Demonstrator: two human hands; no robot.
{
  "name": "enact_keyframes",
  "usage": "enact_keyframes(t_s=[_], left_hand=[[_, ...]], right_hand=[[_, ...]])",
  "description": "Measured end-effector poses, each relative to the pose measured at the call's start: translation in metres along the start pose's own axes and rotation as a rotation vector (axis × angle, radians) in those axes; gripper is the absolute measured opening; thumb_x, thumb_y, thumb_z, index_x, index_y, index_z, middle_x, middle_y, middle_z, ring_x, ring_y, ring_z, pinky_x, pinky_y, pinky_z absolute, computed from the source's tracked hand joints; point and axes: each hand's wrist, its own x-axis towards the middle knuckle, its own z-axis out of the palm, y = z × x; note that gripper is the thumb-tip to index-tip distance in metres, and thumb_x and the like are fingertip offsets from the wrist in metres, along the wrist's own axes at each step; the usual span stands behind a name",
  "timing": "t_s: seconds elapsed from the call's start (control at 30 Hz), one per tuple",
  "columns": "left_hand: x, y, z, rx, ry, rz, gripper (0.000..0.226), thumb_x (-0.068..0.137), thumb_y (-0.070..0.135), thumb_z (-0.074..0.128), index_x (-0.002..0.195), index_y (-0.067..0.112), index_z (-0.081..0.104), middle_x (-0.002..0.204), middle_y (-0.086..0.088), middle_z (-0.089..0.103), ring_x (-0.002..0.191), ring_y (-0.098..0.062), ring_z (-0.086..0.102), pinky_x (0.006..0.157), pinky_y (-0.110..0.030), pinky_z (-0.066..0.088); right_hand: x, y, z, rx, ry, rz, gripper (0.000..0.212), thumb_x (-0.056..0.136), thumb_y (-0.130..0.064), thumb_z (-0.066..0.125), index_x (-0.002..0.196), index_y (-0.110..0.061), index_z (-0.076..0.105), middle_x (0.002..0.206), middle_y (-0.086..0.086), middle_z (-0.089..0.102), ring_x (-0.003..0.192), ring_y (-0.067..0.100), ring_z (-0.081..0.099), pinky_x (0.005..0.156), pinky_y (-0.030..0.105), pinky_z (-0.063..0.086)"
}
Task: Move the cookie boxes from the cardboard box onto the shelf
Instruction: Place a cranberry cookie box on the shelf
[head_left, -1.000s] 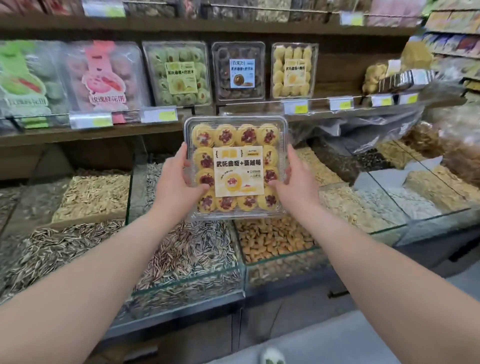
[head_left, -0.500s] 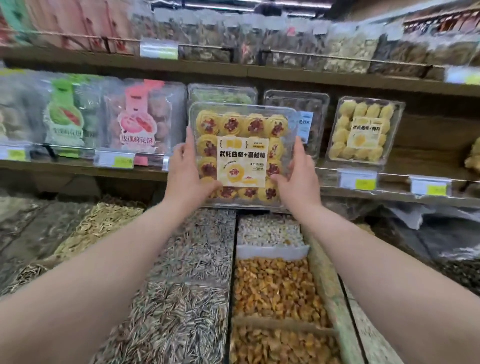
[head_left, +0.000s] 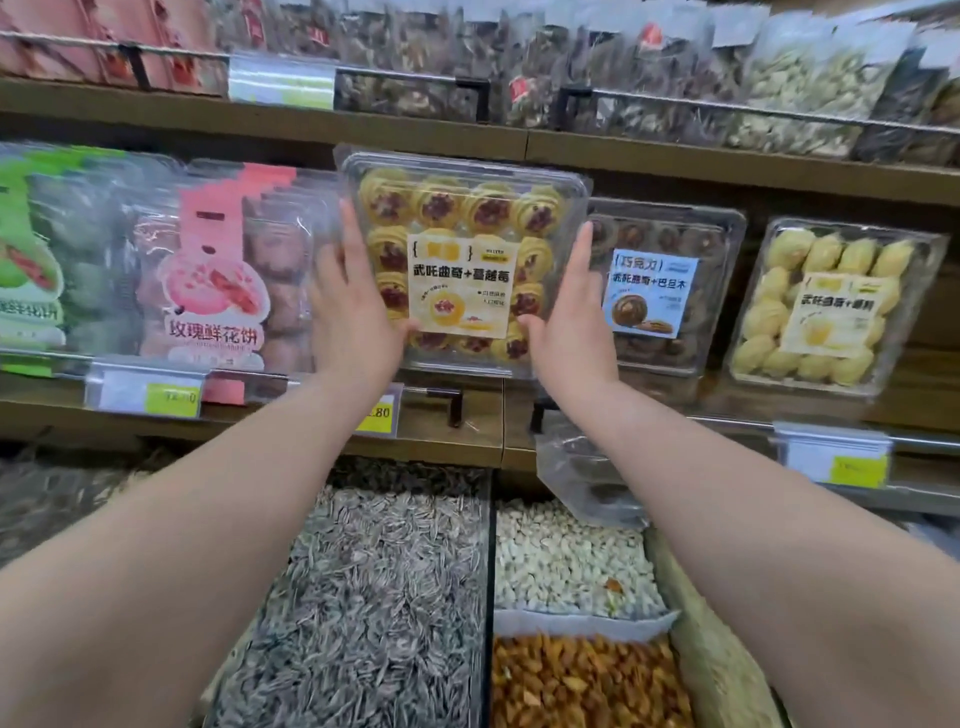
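A clear cookie box (head_left: 467, 218) of yellow, red-centred cookies stands upright at the centre of the frame, low against the middle shelf (head_left: 441, 426); whether its base touches the board cannot be told. Both hands clasp it. The left hand (head_left: 353, 312) lies along its left edge and the right hand (head_left: 569, 322) along its right, fingers straight up the sides, thumbs hooked over the front lower corners. A chocolate cookie box (head_left: 660, 291) stands just right of it, pink packets (head_left: 218, 275) to the left.

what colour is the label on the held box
Pale yellow label on the cookie box; head view.
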Motion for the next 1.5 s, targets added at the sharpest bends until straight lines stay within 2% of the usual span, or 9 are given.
enact_keyframes(t_s=[0.2,0.5,0.6,0.7,0.8,0.93,1.1,1.23,1.5], left_hand=[[0.014,-0.023,0.042,0.043,-0.067,-0.051,0.100,0.084,0.007,0.066,0.152,0.011,-0.007,0.140,-0.024,0.028,0.125,-0.042,0.031,0.101,-0.049,0.034],[0.011,-0.029,0.051,0.169,-0.208,-0.056,0.083,0.092,0.022,0.057,0.150,-0.002,0.003,0.156,-0.022,0.003,0.140,-0.043,0.012,0.114,-0.046,0.018],[0.002,-0.027,0.036,0.188,-0.305,-0.064,0.083,0.093,0.038,0.054,0.152,0.004,0.007,0.158,-0.021,-0.004,0.142,-0.042,0.010,0.115,-0.046,0.016],[-0.020,-0.025,0.007,0.154,-0.332,0.002,0.073,0.089,0.040,0.058,0.148,0.009,0.028,0.153,-0.024,0.024,0.140,-0.037,0.024,0.113,-0.041,0.019],[-0.068,-0.018,-0.038,-0.025,-0.342,-0.011,0.051,0.089,0.031,0.062,0.134,0.010,0.053,0.135,-0.013,0.054,0.127,-0.028,0.046,0.104,-0.033,0.033],[-0.155,-0.024,-0.094,-0.105,-0.348,-0.131,0.032,0.086,0.029,0.066,0.117,0.019,0.066,0.110,-0.003,0.068,0.104,-0.021,0.062,0.093,-0.029,0.045],[-0.256,-0.055,-0.156,-0.056,-0.434,-0.321,0.029,0.086,0.029,0.067,0.113,0.018,0.068,0.101,0.002,0.067,0.088,-0.012,0.060,0.084,-0.023,0.046],[-0.331,-0.081,-0.209,-0.102,-0.430,-0.507,0.026,0.087,0.027,0.067,0.111,0.020,0.067,0.094,0.002,0.069,0.082,-0.010,0.060,0.078,-0.022,0.046],[-0.486,-0.148,-0.337,-0.092,-0.343,-0.722,0.021,0.087,0.030,0.067,0.108,0.027,0.067,0.095,0.009,0.069,0.089,-0.009,0.063,0.089,-0.028,0.050]], right_hand=[[0.014,0.014,0.035,-0.037,-0.081,-0.001,0.100,0.091,-0.015,0.062,0.149,-0.031,-0.018,0.127,0.010,0.038,0.077,0.019,0.055,0.069,0.038,0.054],[0.013,0.019,0.041,-0.171,-0.162,-0.073,0.100,0.091,-0.025,0.061,0.150,-0.025,-0.020,0.129,0.008,0.039,0.076,0.018,0.053,0.056,0.031,0.041],[0.003,0.016,0.030,-0.156,-0.217,-0.064,0.101,0.088,-0.030,0.063,0.151,-0.023,-0.015,0.144,0.010,0.031,0.114,0.026,0.049,0.084,0.037,0.048],[-0.019,0.007,0.005,-0.111,-0.238,-0.039,0.092,0.087,-0.035,0.063,0.153,-0.018,0.000,0.151,0.011,0.025,0.135,0.031,0.029,0.110,0.042,0.030],[-0.064,-0.010,-0.021,-0.019,-0.236,-0.106,0.070,0.089,-0.035,0.060,0.147,-0.013,0.028,0.139,0.009,0.042,0.130,0.028,0.034,0.108,0.038,0.030],[-0.145,-0.028,-0.041,0.140,-0.365,-0.167,0.052,0.091,-0.031,0.058,0.139,-0.014,0.044,0.137,0.004,0.049,0.130,0.021,0.039,0.108,0.034,0.032],[-0.241,-0.052,-0.038,0.235,-0.547,-0.250,0.047,0.092,-0.027,0.058,0.135,-0.012,0.048,0.133,0.004,0.051,0.124,0.018,0.046,0.104,0.027,0.032],[-0.311,-0.079,-0.033,0.244,-0.660,-0.290,0.045,0.092,-0.027,0.058,0.134,-0.014,0.049,0.133,0.004,0.052,0.121,0.019,0.049,0.105,0.033,0.037],[-0.479,-0.167,-0.032,0.301,-0.829,-0.365,0.040,0.090,-0.024,0.058,0.129,-0.015,0.053,0.125,0.004,0.057,0.112,0.021,0.055,0.094,0.030,0.041]])
